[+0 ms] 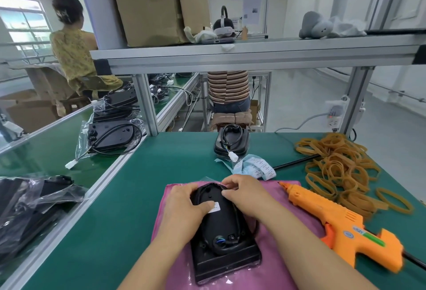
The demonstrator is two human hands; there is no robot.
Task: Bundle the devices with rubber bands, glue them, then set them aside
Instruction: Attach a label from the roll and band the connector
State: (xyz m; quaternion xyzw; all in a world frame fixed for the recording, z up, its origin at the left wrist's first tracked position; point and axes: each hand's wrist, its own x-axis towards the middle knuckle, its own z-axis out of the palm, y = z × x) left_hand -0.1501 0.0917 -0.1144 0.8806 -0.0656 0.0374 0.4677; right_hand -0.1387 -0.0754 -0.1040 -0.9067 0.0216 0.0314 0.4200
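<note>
Centrally, a black device (221,227) lies face down on a pink mat (288,200) on the green table (161,163); the left hand (184,204) grips its left edge, thumb pressing a white label (215,208); the right hand (246,195) pinches at the far rim, though whether it holds rim or cable (254,227) I cannot tell. To do this step well, tuck the cable snugly along the body before banding, keeping the left hand steady so nothing slides; loose rubber bands (341,165) lie piled at far right, an orange glue gun (334,218) just beside the mat; a second device (231,144) sits farther back.
</note>
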